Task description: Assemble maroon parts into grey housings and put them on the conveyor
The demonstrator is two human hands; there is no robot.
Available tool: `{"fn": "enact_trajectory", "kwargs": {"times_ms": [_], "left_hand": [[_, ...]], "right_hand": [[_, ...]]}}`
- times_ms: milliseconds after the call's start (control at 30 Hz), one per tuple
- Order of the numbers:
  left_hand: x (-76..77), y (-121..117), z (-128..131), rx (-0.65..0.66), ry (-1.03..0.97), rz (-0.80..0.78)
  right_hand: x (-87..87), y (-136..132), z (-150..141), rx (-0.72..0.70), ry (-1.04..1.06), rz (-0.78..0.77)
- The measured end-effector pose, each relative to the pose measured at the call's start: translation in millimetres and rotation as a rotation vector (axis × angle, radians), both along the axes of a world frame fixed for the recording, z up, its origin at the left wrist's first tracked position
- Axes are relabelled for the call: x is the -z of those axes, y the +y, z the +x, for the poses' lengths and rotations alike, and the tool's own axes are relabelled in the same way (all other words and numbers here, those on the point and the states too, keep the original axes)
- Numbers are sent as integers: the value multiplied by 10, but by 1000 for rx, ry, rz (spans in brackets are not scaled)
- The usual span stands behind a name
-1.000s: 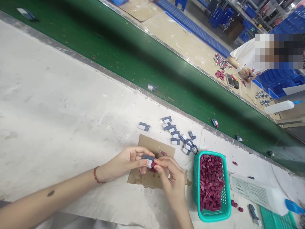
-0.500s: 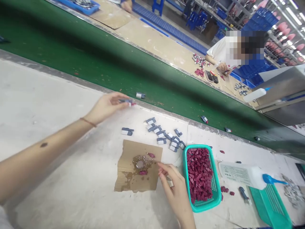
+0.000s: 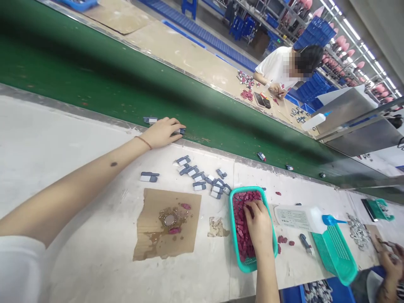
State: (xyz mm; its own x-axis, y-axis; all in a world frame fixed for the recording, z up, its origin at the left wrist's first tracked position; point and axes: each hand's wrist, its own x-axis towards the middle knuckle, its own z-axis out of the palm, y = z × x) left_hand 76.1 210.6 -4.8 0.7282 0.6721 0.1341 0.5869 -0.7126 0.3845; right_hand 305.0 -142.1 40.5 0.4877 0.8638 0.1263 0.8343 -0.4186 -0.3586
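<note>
Blue-grey part (image 3: 180, 131) sits under my left hand's (image 3: 162, 133) fingers on the green belt (image 3: 94, 94), grip unclear; right hand (image 3: 259, 221) dips among maroon pieces (image 3: 241, 231) in the basket (image 3: 248, 267), hold hidden. I'd judge belt units (image 3: 261, 156) done, table cluster (image 3: 199, 185) left.

One grey-blue piece (image 3: 180, 131) is partly covered by the left hand (image 3: 164, 133). Whether anything is pinched by the right hand (image 3: 260, 223) cannot be told. The blue bin (image 3: 342, 290) is cut off by the view's near edge.
</note>
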Motion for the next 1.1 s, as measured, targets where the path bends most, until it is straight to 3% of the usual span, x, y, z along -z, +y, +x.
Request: {"fn": "enact_trajectory", "kwargs": {"times_ms": [67,167,300,367,433,600,700,833,967,1100], "left_hand": [[22,-22,92,-17,-25,-8],[-18,-115,139,-76,-202,-125],[-208,-482,-9,-243,-578,-660],[-321,-752,-167,-258,-648,-880],[-409,-1034,-349,-236,-632,-1002],[-442,-1575,-728,-319,-645,-1209],[-378,-1750,-859,-378,-640,-1265],[-262,-1888,-938,-373,-716,-1342],[-167,-1962,-951,-378,-825,-1443],[-181,-1971,-963,-397,-853,-1538]], "right_hand": [[-2,28,-9,8,70,43],[-47,12,-43,119,355,175],[-141,-21,-183,281,781,353],[-177,-2,-318,285,901,393],[-190,47,-491,252,963,384],[-100,253,-986,17,921,209],[-5,392,-1247,-179,784,89],[113,541,-1460,-392,646,39],[183,607,-1522,-466,558,2],[183,582,-1496,-397,604,16]]}}
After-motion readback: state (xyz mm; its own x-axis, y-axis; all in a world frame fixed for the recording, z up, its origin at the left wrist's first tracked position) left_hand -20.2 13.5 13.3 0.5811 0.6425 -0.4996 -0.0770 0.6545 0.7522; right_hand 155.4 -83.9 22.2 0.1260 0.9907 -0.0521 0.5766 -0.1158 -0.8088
